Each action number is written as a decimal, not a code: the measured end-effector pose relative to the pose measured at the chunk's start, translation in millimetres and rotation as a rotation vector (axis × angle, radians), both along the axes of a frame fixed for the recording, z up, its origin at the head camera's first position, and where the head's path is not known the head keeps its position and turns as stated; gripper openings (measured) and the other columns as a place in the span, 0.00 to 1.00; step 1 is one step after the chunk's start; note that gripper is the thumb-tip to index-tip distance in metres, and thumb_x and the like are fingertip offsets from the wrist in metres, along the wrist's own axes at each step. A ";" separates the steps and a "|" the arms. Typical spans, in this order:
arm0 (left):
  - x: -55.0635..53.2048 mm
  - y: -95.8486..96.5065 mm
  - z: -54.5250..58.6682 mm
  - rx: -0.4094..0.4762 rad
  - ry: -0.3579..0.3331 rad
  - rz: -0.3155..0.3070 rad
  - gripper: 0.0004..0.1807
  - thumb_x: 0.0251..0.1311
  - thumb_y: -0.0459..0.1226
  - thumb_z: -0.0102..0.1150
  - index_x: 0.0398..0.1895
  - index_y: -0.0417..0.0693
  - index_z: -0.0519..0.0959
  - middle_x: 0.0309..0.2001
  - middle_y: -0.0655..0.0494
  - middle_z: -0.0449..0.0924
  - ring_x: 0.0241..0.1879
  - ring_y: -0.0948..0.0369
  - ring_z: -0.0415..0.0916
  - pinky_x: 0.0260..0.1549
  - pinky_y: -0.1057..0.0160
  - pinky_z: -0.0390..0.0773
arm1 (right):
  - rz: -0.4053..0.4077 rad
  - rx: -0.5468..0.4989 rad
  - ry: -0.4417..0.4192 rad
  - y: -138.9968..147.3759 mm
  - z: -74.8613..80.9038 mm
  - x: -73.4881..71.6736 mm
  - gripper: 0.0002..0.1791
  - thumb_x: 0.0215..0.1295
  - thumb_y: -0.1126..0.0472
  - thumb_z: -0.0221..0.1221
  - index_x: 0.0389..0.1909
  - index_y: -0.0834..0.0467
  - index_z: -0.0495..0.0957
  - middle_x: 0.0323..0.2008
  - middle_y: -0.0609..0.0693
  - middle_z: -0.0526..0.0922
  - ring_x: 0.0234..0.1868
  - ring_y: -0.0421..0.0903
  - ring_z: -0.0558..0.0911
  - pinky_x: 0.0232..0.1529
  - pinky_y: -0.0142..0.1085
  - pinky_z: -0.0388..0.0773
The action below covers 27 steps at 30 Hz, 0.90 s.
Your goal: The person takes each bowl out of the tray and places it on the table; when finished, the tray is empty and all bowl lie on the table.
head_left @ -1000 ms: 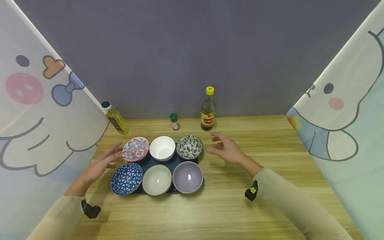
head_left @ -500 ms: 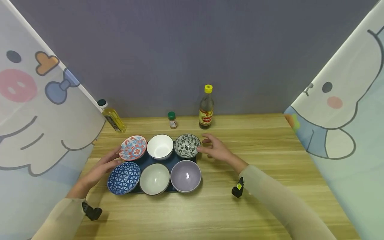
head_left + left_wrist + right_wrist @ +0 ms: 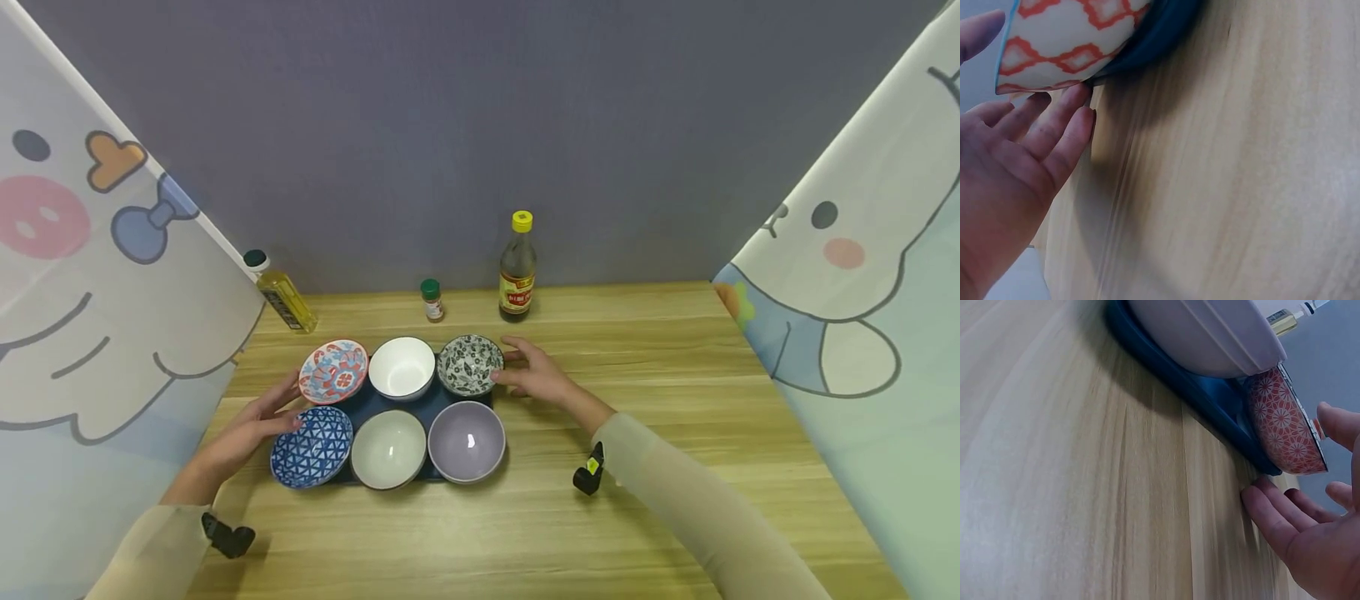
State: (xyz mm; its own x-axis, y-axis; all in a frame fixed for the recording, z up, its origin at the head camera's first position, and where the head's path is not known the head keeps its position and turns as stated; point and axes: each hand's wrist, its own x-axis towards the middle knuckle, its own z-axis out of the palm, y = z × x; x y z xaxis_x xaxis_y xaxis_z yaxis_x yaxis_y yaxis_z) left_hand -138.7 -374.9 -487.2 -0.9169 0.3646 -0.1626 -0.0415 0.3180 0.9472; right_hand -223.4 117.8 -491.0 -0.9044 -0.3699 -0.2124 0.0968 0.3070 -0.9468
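Okay, both hands at the tray ends: left hand [image 3: 251, 427] and right hand [image 3: 536, 375], fingers spread and only slightly bent, clamped on nothing; left thumb tip over a bowl rim, contact unclear for either thumb. Probably prepping a two-handed hold; best to get fingertips well under both ends, level, thumbs light, since outer bowls overhang and could tip if pressed. Dark-blue tray [image 3: 365, 406] sits on the wooden table [image 3: 375, 542] between the hands, mostly covered by bowls. Front row, left to right: blue-and-white triangle-patterned bowl [image 3: 310, 454], cream bowl [image 3: 388, 450], lilac bowl [image 3: 467, 442]. Back row: red-and-blue floral bowl [image 3: 333, 371], white bowl [image 3: 402, 367], black-and-white leaf-patterned bowl [image 3: 470, 365], red outside. Farther back: oil bottle [image 3: 285, 298], green-capped spice jar [image 3: 432, 304], yellow-capped sauce bottle [image 3: 517, 283].
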 end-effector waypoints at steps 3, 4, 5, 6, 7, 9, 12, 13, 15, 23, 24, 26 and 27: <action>1.6 -1.8 -1.9 0.036 0.002 -0.013 0.45 0.72 0.31 0.52 0.83 0.42 0.37 0.78 0.23 0.37 0.67 0.67 0.69 0.54 0.74 0.74 | 0.010 -0.021 -0.019 -0.3 -3.4 -1.4 0.46 0.66 0.58 0.69 0.80 0.55 0.56 0.70 0.68 0.69 0.52 0.59 0.85 0.45 0.46 0.87; 2.1 -2.3 -2.4 0.043 0.004 -0.014 0.45 0.72 0.30 0.53 0.83 0.42 0.37 0.78 0.23 0.37 0.65 0.72 0.70 0.54 0.74 0.74 | 0.013 -0.031 -0.027 -0.5 -4.0 -1.4 0.46 0.66 0.59 0.69 0.80 0.55 0.55 0.70 0.69 0.68 0.53 0.60 0.85 0.45 0.46 0.87; 2.5 -2.9 -3.0 0.050 0.003 -0.016 0.46 0.72 0.30 0.53 0.83 0.42 0.37 0.78 0.22 0.37 0.63 0.74 0.71 0.54 0.74 0.74 | 0.016 -0.041 -0.037 -0.8 -4.5 -1.3 0.46 0.66 0.59 0.68 0.80 0.56 0.55 0.71 0.70 0.68 0.53 0.60 0.85 0.46 0.47 0.87; 2.8 -3.2 -3.5 0.052 0.004 -0.017 0.45 0.72 0.30 0.53 0.83 0.42 0.37 0.78 0.22 0.37 0.62 0.75 0.71 0.54 0.75 0.73 | 0.019 -0.056 -0.051 -1.0 -4.8 -1.1 0.46 0.66 0.60 0.68 0.80 0.57 0.55 0.71 0.71 0.68 0.54 0.61 0.85 0.46 0.47 0.87; 3.0 -3.7 -4.0 0.057 0.001 -0.020 0.46 0.72 0.30 0.53 0.83 0.42 0.37 0.78 0.22 0.37 0.62 0.76 0.71 0.54 0.75 0.73 | 0.021 -0.074 -0.068 -1.3 -4.9 -0.8 0.46 0.66 0.61 0.67 0.81 0.58 0.54 0.71 0.71 0.67 0.54 0.61 0.84 0.46 0.48 0.87; 3.0 -4.4 -4.9 0.058 -0.003 -0.013 0.45 0.72 0.30 0.53 0.84 0.43 0.38 0.78 0.23 0.37 0.62 0.76 0.71 0.54 0.75 0.73 | 0.024 -0.103 -0.102 -2.0 -4.7 0.0 0.45 0.67 0.63 0.66 0.81 0.59 0.53 0.70 0.72 0.68 0.54 0.63 0.85 0.46 0.49 0.87; 1.8 -5.9 -6.1 0.071 -0.014 -0.007 0.44 0.72 0.30 0.52 0.83 0.43 0.39 0.79 0.25 0.39 0.63 0.76 0.71 0.55 0.75 0.72 | 0.014 -0.137 -0.155 -3.6 -4.5 0.6 0.44 0.69 0.64 0.64 0.81 0.58 0.53 0.70 0.72 0.69 0.51 0.63 0.86 0.44 0.51 0.87; 1.6 -6.3 -6.6 0.077 -0.018 -0.007 0.44 0.72 0.30 0.52 0.83 0.43 0.39 0.79 0.27 0.40 0.63 0.76 0.71 0.55 0.75 0.73 | 0.010 -0.146 -0.167 -4.3 -4.1 0.9 0.44 0.69 0.64 0.63 0.81 0.58 0.53 0.69 0.72 0.69 0.49 0.63 0.87 0.43 0.52 0.87; 1.0 -7.2 -7.5 0.085 -0.026 -0.005 0.44 0.72 0.30 0.52 0.84 0.43 0.40 0.80 0.32 0.44 0.63 0.75 0.71 0.55 0.74 0.73 | -0.003 -0.153 -0.182 -5.7 -2.6 1.8 0.43 0.70 0.64 0.62 0.81 0.58 0.53 0.69 0.72 0.69 0.47 0.62 0.87 0.43 0.53 0.87; 0.4 -10.7 -7.1 0.132 -0.059 -0.026 0.44 0.72 0.30 0.52 0.84 0.43 0.39 0.72 0.72 0.62 0.62 0.73 0.73 0.55 0.72 0.75 | -0.036 -0.191 -0.223 -9.0 0.3 4.4 0.41 0.71 0.67 0.61 0.81 0.58 0.54 0.68 0.71 0.71 0.44 0.58 0.88 0.43 0.52 0.87; 0.2 -11.1 -7.3 0.133 -0.061 -0.026 0.44 0.72 0.30 0.51 0.84 0.43 0.39 0.71 0.74 0.63 0.62 0.74 0.73 0.55 0.73 0.74 | -0.039 -0.194 -0.222 -9.0 0.3 4.6 0.40 0.71 0.67 0.61 0.80 0.58 0.55 0.68 0.71 0.72 0.44 0.58 0.88 0.43 0.52 0.87; -0.3 -12.0 -8.0 0.135 -0.066 -0.027 0.44 0.72 0.30 0.51 0.84 0.43 0.39 0.70 0.75 0.63 0.62 0.74 0.72 0.55 0.74 0.74 | -0.044 -0.200 -0.220 -8.8 0.4 4.8 0.40 0.71 0.67 0.61 0.80 0.59 0.55 0.68 0.71 0.72 0.45 0.59 0.88 0.43 0.53 0.87; -0.5 -12.2 -8.4 0.136 -0.066 -0.026 0.44 0.72 0.30 0.51 0.84 0.43 0.39 0.71 0.74 0.63 0.63 0.74 0.72 0.55 0.74 0.74 | -0.047 -0.204 -0.221 -8.6 0.5 4.8 0.40 0.70 0.67 0.61 0.80 0.59 0.55 0.68 0.71 0.71 0.45 0.59 0.88 0.43 0.53 0.87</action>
